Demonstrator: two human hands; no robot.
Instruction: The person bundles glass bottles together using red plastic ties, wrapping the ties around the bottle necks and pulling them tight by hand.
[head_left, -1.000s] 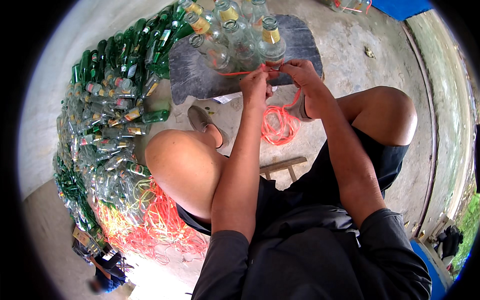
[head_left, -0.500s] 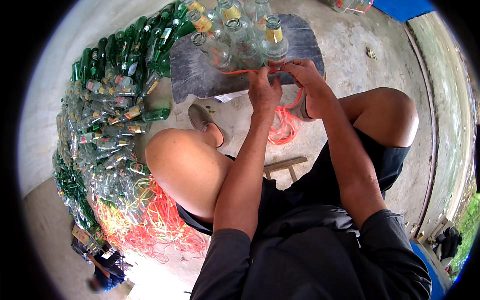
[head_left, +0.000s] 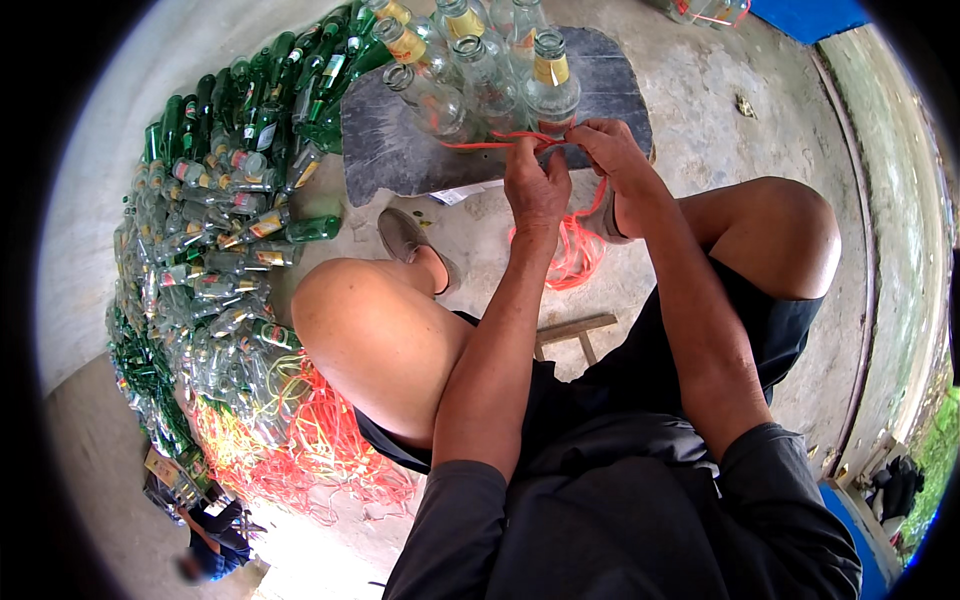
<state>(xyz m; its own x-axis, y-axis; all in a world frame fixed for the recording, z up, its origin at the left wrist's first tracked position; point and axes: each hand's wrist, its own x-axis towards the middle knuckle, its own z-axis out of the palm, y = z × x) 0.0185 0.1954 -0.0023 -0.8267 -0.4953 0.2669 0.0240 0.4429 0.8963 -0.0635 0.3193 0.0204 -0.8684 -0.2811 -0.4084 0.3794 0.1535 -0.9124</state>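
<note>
Red strap (head_left: 467, 146) ran between the hands along the foot of the bottle cluster, just above the near edge of the dark board; the right hand (head_left: 607, 145) pinched it, finger and thumb closed, and a length dropped from that hand to a loose coil (head_left: 575, 255) on the floor; the left hand (head_left: 537, 185) had a narrow gap between thumb and fingers, their tips at the strap, though whether they clasped it I could not tell.

Clear bottles (head_left: 487, 88) with yellow neck labels stood upright in a close group on the dark board (head_left: 385, 165), from its far edge to near the middle of its near edge; their glass was see-through, but any liquid inside could not be made out.

A second earlier the left hand had been curled more tightly, farther left; now its thumb and fingers pointed up, and a second strand showed above the first; the bottles had kept their places on the board.

Beyond its left edge lay a heap of green bottles (head_left: 195, 125) and clear ones; tangled red and yellow strips (head_left: 330, 440) spread below the heap.
</note>
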